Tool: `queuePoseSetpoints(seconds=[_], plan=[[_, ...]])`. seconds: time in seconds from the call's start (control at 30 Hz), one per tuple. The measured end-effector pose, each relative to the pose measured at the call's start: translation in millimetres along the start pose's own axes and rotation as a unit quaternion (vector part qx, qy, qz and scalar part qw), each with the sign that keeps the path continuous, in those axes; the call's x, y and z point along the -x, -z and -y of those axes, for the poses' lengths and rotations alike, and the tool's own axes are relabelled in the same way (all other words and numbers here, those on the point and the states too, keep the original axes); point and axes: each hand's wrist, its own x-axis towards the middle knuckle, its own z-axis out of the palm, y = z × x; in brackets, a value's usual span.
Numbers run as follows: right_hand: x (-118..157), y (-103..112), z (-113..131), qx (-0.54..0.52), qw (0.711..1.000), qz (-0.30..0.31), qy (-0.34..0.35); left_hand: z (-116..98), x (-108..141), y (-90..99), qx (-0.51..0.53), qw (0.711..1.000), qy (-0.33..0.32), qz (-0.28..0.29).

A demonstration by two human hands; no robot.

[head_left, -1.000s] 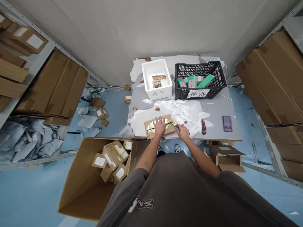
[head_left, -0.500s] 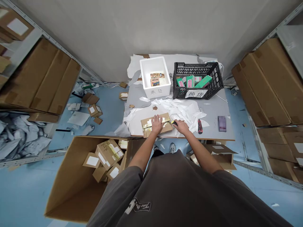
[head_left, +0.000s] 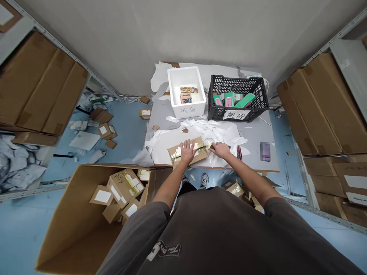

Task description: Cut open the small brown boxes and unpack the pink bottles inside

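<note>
A flat cardboard box with shiny yellowish tape lies near the front edge of the table. My left hand rests on its top with fingers spread. Wrapped in my right hand is a utility knife with a yellow and black handle; its blade reaches left over the box's taped middle. A red and black cutter lies right of that hand, partly hidden by the forearm. Scraps of white paper are spread just behind the box.
Behind stand a white foam bin with small packets and a black crate with green boxes. A big open carton full of parcels is at the lower left. Shelves with brown cartons flank both sides.
The view has shifted slightly. My right hand's knife now has its dark blade visible across the box's tape, and its handle end shows behind the hand. My left hand stays on the box.
</note>
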Motion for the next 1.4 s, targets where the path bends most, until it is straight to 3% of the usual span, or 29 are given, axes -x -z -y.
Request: queuePoseSetpoints(seconds=[0.13, 0.5, 0.8, 1.1, 1.4], plan=[[0, -3, -2, 0.0, 1.0, -0.004, -0.016, -1, 1, -1.3, 0.003, 1.0, -0.002, -0.001], [-14, 4, -9, -0.001, 0.999, -0.002, 0.046, -3, 4, -3.1, -0.009, 1.0, -0.004, -0.011], [-21, 1, -13, 0.006, 0.999, -0.003, 0.049, -3, 5, -11.1, -0.007, 1.0, 0.002, -0.029], [-19, 5, -15, 0.024, 0.997, 0.001, 0.071, -6, 7, -16.0, -0.006, 0.999, 0.001, -0.039], [-1, 1, -24, -0.005, 0.999, -0.011, 0.04, -6, 7, -10.8, 0.001, 1.0, 0.018, -0.012]])
